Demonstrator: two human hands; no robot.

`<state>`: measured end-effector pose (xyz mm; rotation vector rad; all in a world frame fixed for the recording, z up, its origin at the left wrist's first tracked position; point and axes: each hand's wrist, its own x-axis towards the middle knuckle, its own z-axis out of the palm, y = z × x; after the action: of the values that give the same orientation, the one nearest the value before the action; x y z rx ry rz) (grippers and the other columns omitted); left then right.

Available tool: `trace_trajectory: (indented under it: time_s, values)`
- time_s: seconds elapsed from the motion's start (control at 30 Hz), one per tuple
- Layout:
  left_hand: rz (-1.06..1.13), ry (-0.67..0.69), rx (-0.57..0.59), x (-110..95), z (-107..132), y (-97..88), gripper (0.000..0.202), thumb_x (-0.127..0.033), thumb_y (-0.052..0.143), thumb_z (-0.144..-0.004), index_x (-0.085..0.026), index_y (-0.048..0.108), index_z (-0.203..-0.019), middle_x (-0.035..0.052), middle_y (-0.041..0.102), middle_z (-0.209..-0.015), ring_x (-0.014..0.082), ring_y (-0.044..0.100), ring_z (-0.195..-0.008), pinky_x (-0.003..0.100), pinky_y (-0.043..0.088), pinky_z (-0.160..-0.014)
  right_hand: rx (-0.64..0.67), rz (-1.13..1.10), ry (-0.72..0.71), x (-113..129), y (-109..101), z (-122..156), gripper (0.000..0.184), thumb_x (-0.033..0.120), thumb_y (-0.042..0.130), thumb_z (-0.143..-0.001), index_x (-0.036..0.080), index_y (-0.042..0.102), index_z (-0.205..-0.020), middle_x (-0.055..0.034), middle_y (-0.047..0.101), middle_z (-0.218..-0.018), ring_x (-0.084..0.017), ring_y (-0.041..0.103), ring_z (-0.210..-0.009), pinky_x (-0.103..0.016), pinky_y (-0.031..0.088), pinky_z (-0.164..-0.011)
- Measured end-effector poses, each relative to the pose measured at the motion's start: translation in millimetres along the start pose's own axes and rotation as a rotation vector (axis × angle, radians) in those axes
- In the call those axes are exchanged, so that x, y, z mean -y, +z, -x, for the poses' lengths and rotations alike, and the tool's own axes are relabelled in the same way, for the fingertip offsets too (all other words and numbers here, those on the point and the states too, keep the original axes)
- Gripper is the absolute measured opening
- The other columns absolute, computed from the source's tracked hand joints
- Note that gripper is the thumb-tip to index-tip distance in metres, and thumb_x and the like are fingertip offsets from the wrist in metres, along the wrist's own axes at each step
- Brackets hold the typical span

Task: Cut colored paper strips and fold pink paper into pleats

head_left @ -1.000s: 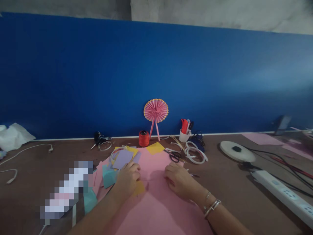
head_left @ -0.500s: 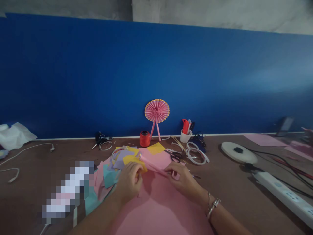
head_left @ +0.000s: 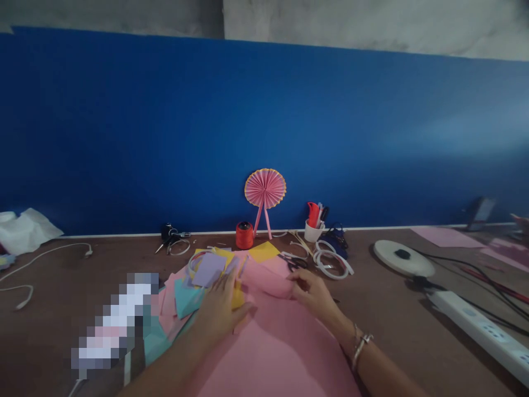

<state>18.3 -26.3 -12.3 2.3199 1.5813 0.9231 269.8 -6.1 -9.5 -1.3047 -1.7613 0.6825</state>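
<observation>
My right hand (head_left: 312, 294), with a bracelet at the wrist, pinches the right end of a curled piece of pink paper (head_left: 266, 278). This piece bows upward over a large pink sheet (head_left: 281, 353). My left hand (head_left: 221, 306) lies with fingers stretched out at the left side of the curled paper, over a yellow piece (head_left: 237, 296). Whether its fingertips touch the curled paper I cannot tell. Beside it are a purple paper (head_left: 209, 269) and a teal paper (head_left: 188, 298). Scissors (head_left: 294, 261) lie just beyond my right hand, partly covered.
A pink pleated paper fan (head_left: 265, 188) stands against the blue panel, by a red thread spool (head_left: 244, 236). Right of it are a white cup (head_left: 314, 231) of pens and coiled white tubing (head_left: 330, 267). A power strip (head_left: 481, 325) sits far right; keys (head_left: 167, 237) are back left.
The pink paper has gone from a narrow folded strip to a wider, curled piece. My left hand has opened from a closed pinch and spread its fingers. My right hand shifted slightly.
</observation>
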Motion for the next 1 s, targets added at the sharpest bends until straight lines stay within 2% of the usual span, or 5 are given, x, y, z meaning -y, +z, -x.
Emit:
trace_trajectory:
  time_s: [0.23, 0.43, 0.63, 0.8, 1.0]
  values:
    - [0.106, 0.009, -0.370, -14, 4, -13.8, 0.015, -0.033, 0.050, -0.085, -0.020, 0.054, -0.077, 0.0041, 0.058, -0.077, 0.0199, 0.055, -0.078, 0.033, 0.043, -0.075, -0.124, 0.083, -0.360, 24, 2, 11, 0.015, 0.015, 0.049, -0.081, 0.019, 0.062, -0.087, -0.0044, 0.060, -0.075, -0.015, 0.056, -0.068, -0.027, 0.048, -0.064]
    - [0.493, -0.229, -0.006, -37, 6, -13.0, 0.029, -0.038, 0.047, -0.084, -0.019, 0.060, -0.066, 0.0001, 0.059, -0.059, 0.0146, 0.054, -0.057, 0.024, 0.040, -0.052, -0.032, 0.257, -0.609, 39, 9, 29, 0.030, 0.010, 0.046, -0.086, 0.022, 0.058, -0.111, -0.0082, 0.062, -0.094, -0.018, 0.060, -0.088, -0.029, 0.051, -0.076]
    - [0.748, -0.370, -0.074, -38, 1, -6.2, 0.030, -0.043, 0.051, -0.081, -0.016, 0.060, -0.072, 0.0022, 0.065, -0.070, 0.0175, 0.060, -0.070, 0.025, 0.046, -0.064, 0.079, 0.391, -0.739, 43, 16, 32, 0.026, 0.014, 0.046, -0.090, 0.017, 0.055, -0.114, -0.0094, 0.062, -0.095, -0.017, 0.061, -0.084, -0.029, 0.053, -0.072]
    - [0.570, -0.346, -0.218, -25, 6, -1.1, 0.034, -0.043, 0.048, -0.084, -0.018, 0.051, -0.060, -0.0027, 0.051, -0.054, 0.0124, 0.049, -0.053, 0.022, 0.036, -0.049, 0.191, 0.453, -0.708, 43, 19, 29, 0.028, 0.018, 0.048, -0.089, 0.018, 0.055, -0.117, -0.0091, 0.063, -0.098, -0.017, 0.062, -0.083, -0.029, 0.053, -0.071]
    - [-0.117, 0.185, -0.331, -17, 4, -11.2, 0.026, -0.019, 0.041, -0.088, -0.019, 0.063, -0.100, 0.0054, 0.060, -0.082, 0.0207, 0.054, -0.081, 0.034, 0.040, -0.075, -0.234, 0.456, -0.864, 50, 12, 35, 0.032, 0.009, 0.055, -0.081, 0.019, 0.054, -0.112, -0.0094, 0.063, -0.099, -0.020, 0.057, -0.098, -0.035, 0.049, -0.082]
